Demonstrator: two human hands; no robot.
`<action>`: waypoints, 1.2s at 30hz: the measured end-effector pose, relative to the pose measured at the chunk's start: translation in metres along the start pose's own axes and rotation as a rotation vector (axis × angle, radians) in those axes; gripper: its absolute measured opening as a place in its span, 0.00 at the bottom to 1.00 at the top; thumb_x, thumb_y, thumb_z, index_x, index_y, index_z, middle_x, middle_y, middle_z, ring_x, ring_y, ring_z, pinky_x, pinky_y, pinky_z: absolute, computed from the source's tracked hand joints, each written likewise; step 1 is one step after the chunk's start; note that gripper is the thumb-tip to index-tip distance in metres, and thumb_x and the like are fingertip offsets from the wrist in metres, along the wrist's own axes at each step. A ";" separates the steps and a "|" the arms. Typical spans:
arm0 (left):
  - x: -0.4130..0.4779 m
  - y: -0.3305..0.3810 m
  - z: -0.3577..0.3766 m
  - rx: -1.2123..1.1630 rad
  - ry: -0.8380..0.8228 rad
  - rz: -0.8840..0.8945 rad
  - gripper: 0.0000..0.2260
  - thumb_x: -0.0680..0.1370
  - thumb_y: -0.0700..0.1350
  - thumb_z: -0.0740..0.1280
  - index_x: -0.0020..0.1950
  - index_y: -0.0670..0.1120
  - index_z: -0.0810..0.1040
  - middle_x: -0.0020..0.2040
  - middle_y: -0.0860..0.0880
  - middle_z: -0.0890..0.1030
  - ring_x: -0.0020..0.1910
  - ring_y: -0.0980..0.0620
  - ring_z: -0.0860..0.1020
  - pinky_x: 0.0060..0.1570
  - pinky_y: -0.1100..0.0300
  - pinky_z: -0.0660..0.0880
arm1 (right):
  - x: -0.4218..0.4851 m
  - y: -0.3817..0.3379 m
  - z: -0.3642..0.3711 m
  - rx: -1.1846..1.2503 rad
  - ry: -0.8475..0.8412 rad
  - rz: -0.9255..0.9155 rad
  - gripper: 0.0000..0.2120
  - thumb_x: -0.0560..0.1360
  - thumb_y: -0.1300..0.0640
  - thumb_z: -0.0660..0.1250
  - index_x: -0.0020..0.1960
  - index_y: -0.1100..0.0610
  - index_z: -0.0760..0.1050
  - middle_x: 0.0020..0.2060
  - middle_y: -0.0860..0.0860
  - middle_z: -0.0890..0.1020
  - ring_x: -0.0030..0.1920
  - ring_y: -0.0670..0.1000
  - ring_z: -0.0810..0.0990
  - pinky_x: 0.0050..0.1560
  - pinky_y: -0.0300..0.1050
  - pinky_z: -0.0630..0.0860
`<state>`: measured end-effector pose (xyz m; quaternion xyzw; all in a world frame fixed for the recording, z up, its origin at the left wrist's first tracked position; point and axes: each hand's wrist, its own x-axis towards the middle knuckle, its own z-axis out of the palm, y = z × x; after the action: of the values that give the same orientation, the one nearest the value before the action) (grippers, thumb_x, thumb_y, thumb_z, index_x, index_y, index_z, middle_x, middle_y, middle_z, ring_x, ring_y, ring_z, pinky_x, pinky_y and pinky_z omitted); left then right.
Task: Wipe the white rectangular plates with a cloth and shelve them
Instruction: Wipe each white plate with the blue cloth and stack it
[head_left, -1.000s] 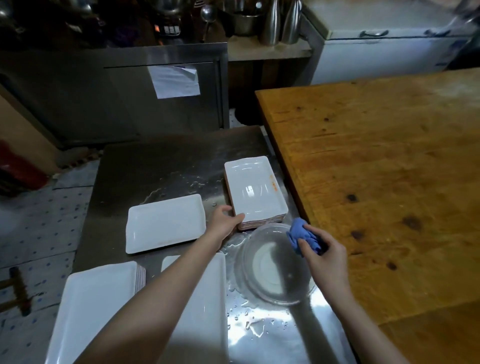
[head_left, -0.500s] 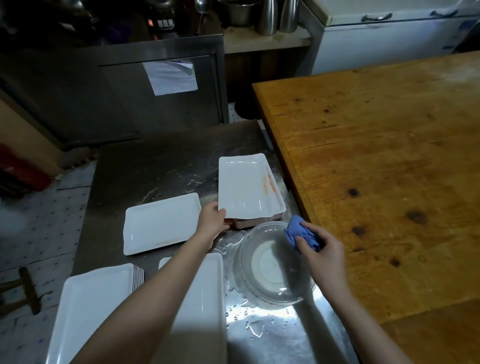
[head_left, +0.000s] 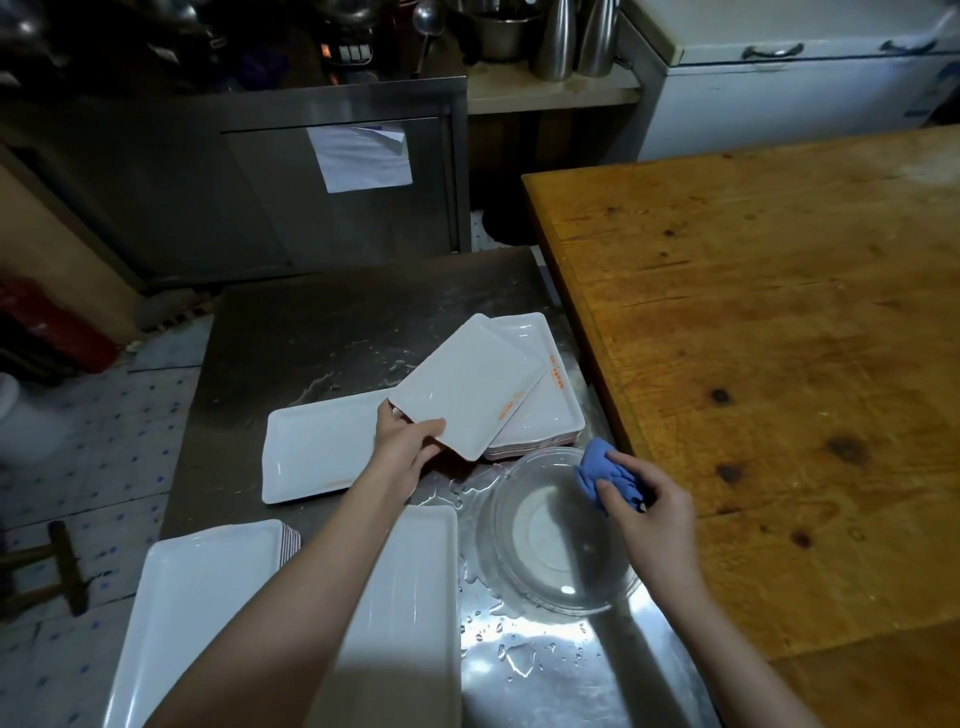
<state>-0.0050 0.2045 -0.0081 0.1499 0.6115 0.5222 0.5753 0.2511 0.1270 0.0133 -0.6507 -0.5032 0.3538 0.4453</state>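
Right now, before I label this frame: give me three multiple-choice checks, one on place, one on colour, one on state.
1. Where does the glass bowl stand?
A. on the wooden table
B. on the steel counter, just nearer than the plate stack
C. on the floor

2. What colour is the cloth in the right hand?
A. white
B. red
C. blue

3. How is the plate in the left hand?
A. lying flat on the stack
B. lifted and tilted, gripped at its near edge
C. inside the bowl

Answers: 1 B, the bowl sits on wet steel next to the stack. 2 C, the bunched cloth is plainly blue. 3 B, the plate is skewed above the stack with the thumb on its near rim.
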 end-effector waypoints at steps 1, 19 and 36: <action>-0.002 -0.001 0.001 0.008 0.004 0.003 0.27 0.74 0.25 0.64 0.67 0.47 0.65 0.62 0.48 0.76 0.60 0.47 0.76 0.53 0.53 0.78 | 0.000 0.001 0.001 -0.002 -0.004 0.003 0.14 0.70 0.66 0.72 0.54 0.56 0.80 0.49 0.51 0.82 0.50 0.49 0.80 0.53 0.47 0.77; -0.034 0.023 -0.010 0.116 0.078 0.095 0.26 0.80 0.31 0.57 0.74 0.52 0.64 0.59 0.47 0.79 0.50 0.45 0.80 0.45 0.47 0.78 | -0.003 -0.016 0.006 0.041 -0.030 -0.037 0.15 0.70 0.66 0.71 0.54 0.53 0.79 0.48 0.50 0.82 0.48 0.45 0.80 0.47 0.34 0.77; -0.123 0.047 -0.057 0.237 -0.113 0.185 0.27 0.79 0.36 0.64 0.74 0.55 0.65 0.61 0.46 0.80 0.56 0.48 0.81 0.47 0.53 0.82 | -0.043 -0.057 0.015 0.074 -0.131 -0.133 0.14 0.71 0.65 0.71 0.54 0.52 0.79 0.49 0.49 0.82 0.50 0.46 0.80 0.51 0.45 0.78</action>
<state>-0.0380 0.1007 0.0852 0.3017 0.6190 0.4877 0.5366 0.2075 0.0946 0.0617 -0.5745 -0.5599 0.3834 0.4577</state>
